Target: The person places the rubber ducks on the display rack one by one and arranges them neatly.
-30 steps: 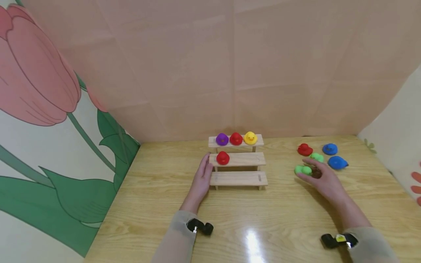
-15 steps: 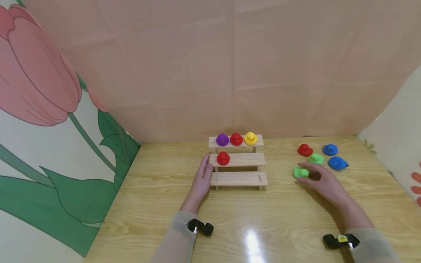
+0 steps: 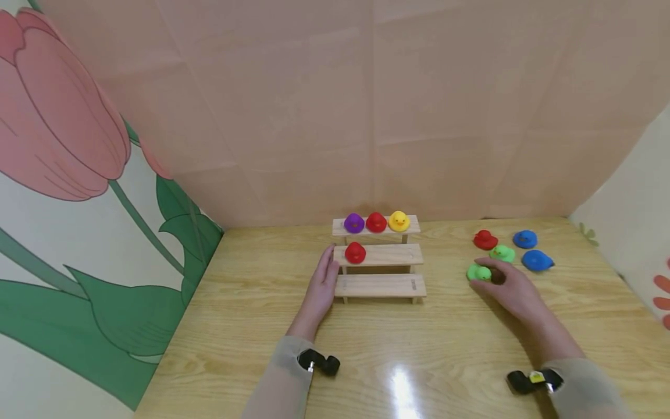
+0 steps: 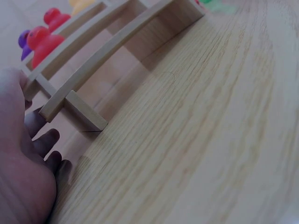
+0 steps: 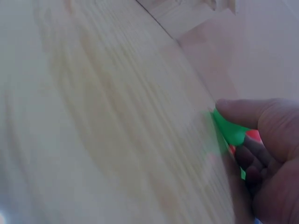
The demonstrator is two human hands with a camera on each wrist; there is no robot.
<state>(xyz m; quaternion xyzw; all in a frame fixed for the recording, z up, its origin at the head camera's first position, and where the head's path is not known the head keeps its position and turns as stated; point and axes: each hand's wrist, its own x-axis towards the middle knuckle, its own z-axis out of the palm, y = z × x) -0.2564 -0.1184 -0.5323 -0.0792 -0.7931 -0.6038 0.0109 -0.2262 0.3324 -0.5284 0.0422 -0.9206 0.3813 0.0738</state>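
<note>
In the head view my right hand (image 3: 510, 288) pinches a green rubber duck (image 3: 477, 272) between thumb and fingers, low over the table at the right. The right wrist view has the thumb lying against the green duck (image 5: 230, 128), the other fingers partly hidden behind it. My left hand (image 3: 320, 282) rests along the left end of a three-step wooden rack (image 3: 379, 285), its fingers touching the step ends in the left wrist view. A red duck (image 3: 355, 252) sits on the middle step. Purple (image 3: 353, 223), red (image 3: 376, 222) and yellow (image 3: 399, 221) ducks line the top step.
Beyond my right hand stand another green duck (image 3: 502, 253), a red duck (image 3: 485, 239) and two blue ducks, one farther back (image 3: 526, 238) and one nearer (image 3: 537, 260). A beige backdrop (image 3: 366, 116) rises behind the wooden table (image 3: 251, 349).
My right hand's fingers have come in around the nearest green duck, which has turned and shifted slightly left and nearer. The left hand has kept its place at the rack.
</note>
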